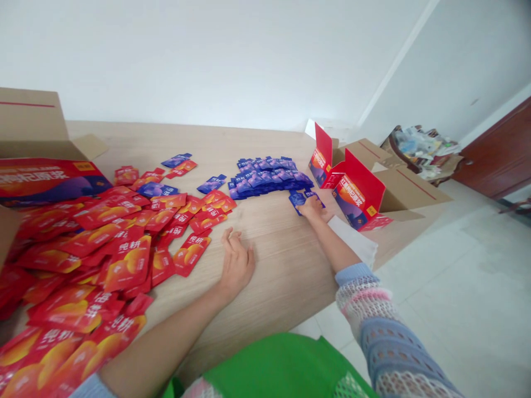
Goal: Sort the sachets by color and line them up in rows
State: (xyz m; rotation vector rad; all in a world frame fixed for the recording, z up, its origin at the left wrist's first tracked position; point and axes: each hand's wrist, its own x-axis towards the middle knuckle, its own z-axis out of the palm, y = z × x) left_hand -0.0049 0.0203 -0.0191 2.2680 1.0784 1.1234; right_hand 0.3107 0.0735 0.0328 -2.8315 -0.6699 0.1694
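Note:
My left hand (237, 264) rests over the bare wood of the table, fingers loosely bent and apart, with nothing in it. Just left of it spreads a large heap of red sachets (126, 260) printed with orange fruit. Farther right, my right hand (313, 207) is closed on blue sachets (296, 200) close to the tabletop; the exact number in its fingers cannot be made out. Beyond that hand, many blue sachets (265, 178) lie overlapped in neat rows. A few loose blue sachets (211, 183) lie between the rows and the red heap.
Two open red and brown cartons (357, 200) stand at the table's right end, near a white sheet (352, 240). A larger open carton (45, 179) stands at the left behind the red heap. A wall borders the wooden table (274, 287). Bags fill a chair (427, 146) beyond.

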